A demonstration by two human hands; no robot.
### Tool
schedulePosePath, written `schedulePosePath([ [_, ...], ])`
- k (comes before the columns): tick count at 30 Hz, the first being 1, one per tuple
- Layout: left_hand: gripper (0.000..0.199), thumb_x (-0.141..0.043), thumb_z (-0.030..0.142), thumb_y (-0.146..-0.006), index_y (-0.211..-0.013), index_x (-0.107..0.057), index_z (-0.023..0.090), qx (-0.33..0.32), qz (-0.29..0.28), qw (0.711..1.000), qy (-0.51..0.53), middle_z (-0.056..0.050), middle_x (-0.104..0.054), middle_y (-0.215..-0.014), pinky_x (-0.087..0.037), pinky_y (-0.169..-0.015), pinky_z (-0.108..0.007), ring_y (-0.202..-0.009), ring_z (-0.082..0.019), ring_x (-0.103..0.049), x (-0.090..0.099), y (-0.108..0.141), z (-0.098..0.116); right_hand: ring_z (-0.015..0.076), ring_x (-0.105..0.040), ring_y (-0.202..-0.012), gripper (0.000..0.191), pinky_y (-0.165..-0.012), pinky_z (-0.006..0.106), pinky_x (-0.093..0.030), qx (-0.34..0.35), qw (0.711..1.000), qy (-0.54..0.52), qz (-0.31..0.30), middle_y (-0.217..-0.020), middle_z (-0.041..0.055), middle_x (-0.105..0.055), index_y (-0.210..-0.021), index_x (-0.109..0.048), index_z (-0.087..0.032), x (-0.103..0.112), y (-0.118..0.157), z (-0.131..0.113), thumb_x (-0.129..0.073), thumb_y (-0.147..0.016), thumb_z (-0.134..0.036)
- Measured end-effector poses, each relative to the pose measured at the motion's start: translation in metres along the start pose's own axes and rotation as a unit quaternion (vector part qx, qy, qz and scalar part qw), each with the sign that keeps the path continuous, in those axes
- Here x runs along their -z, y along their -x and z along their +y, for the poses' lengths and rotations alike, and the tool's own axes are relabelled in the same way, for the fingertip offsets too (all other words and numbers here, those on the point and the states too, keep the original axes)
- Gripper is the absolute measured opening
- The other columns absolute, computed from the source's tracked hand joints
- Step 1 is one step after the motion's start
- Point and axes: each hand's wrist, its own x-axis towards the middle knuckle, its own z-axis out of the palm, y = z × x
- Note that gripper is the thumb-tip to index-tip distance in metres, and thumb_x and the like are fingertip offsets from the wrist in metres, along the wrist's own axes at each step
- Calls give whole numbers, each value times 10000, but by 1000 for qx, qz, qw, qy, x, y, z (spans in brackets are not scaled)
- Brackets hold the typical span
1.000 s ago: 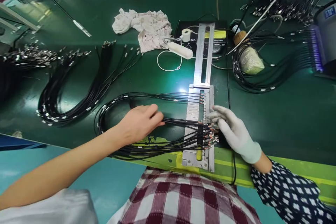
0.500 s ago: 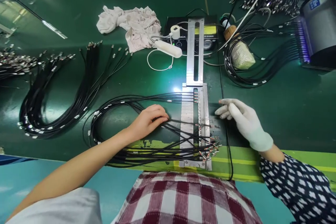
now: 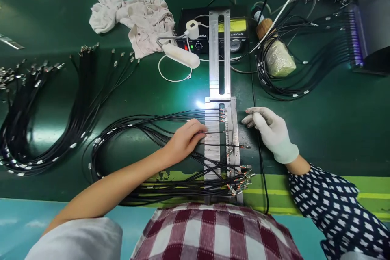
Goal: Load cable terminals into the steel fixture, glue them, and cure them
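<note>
My bare left hand (image 3: 188, 140) pinches a thin black cable (image 3: 213, 132) whose end lies across the slotted metal fixture (image 3: 212, 150). Above it, several cables lie side by side in the fixture, their ends at its slot. More black cables (image 3: 183, 191) with connector ends (image 3: 242, 178) cross the fixture's lower part. My right hand (image 3: 271, 132), in a white glove with greyish fingertips, hovers right of the fixture. Its thumb and fingers are drawn close together; whether anything small is between them cannot be made out.
Behind the fixture stand a black control box (image 3: 198, 44) and a white lamp (image 3: 182, 56). A crumpled cloth (image 3: 146, 20) lies back left. Cable bundles (image 3: 73, 122) curve at the left. A wrapped block (image 3: 279, 61) and a grey machine (image 3: 376, 20) with violet light stand at the right.
My left hand has moved up and right, bringing a cable end onto the fixture. My right hand remains beside the fixture, slightly higher. The whole view has shifted, with the left bundles nearer the edge.
</note>
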Motion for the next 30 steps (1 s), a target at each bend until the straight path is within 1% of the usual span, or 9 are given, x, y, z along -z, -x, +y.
schedulePosePath([
  [3,178,-482,160,-1018,-1088,-644,182,-38,9,999,-26,-54,-641,-988,-508,-826,-255,-918,-145,-617,9,-6,-8,177,-673,-756,309,-752,330,-571,1,1000,6,-7,-859,40,-739,-1101,-687,-216,1,0,-1,-553,-1003,-477],
  [7,254,-428,136,-1020,-1143,-649,161,-115,-14,985,-126,-72,-637,-984,-512,-787,-267,-894,-161,-604,20,-13,-17,173,-669,-772,286,-743,313,-550,-5,1000,8,-13,-867,32,-737,-1103,-685,-229,2,0,0,-550,-1011,-464],
  [10,303,-377,141,-1028,-1165,-647,156,-145,-26,972,-181,-74,-627,-967,-499,-762,-272,-879,-171,-587,24,-16,-19,180,-674,-785,291,-758,324,-542,-11,1000,12,-16,-874,34,-739,-1108,-685,-230,2,1,1,-551,-1010,-468],
  [19,307,-360,157,-1043,-1193,-628,161,-165,-31,973,-160,-77,-635,-1006,-481,-807,-274,-914,-169,-576,17,-19,-25,179,-672,-795,259,-771,321,-526,-18,999,13,-22,-881,21,-737,-1094,-687,-248,2,1,1,-561,-1006,-457],
  [21,293,-385,171,-1046,-1189,-640,163,-177,-4,962,-206,-87,-642,-1034,-450,-830,-302,-950,-183,-569,13,-14,-23,178,-673,-797,260,-773,319,-526,-18,999,15,-24,-885,20,-737,-1100,-685,-250,2,1,1,-561,-1006,-458],
  [23,287,-413,176,-1043,-1205,-650,173,-174,27,942,-286,-90,-643,-1037,-404,-826,-334,-962,-200,-549,10,-7,-20,177,-674,-800,261,-779,319,-526,-18,999,19,-25,-887,19,-736,-1107,-685,-253,3,1,1,-558,-1007,-458],
  [25,318,-405,159,-1040,-1260,-633,175,-157,31,927,-340,-83,-637,-989,-368,-769,-339,-896,-199,-523,7,0,-19,176,-674,-799,257,-785,319,-525,-18,999,26,-26,-887,16,-735,-1109,-685,-257,3,1,1,-555,-1008,-454],
  [27,363,-368,139,-1040,-1318,-599,172,-142,11,931,-336,-73,-622,-933,-350,-700,-324,-808,-186,-491,6,6,-20,175,-672,-798,255,-786,318,-524,-17,999,33,-28,-890,16,-735,-1105,-687,-256,3,0,2,-552,-1009,-450],
  [30,372,-348,153,-1042,-1327,-586,178,-129,-10,948,-289,-67,-611,-918,-359,-669,-303,-774,-177,-484,6,6,-23,181,-671,-798,268,-786,324,-526,-10,999,39,-30,-889,24,-736,-1102,-687,-245,2,-1,2,-544,-1008,-451],
])
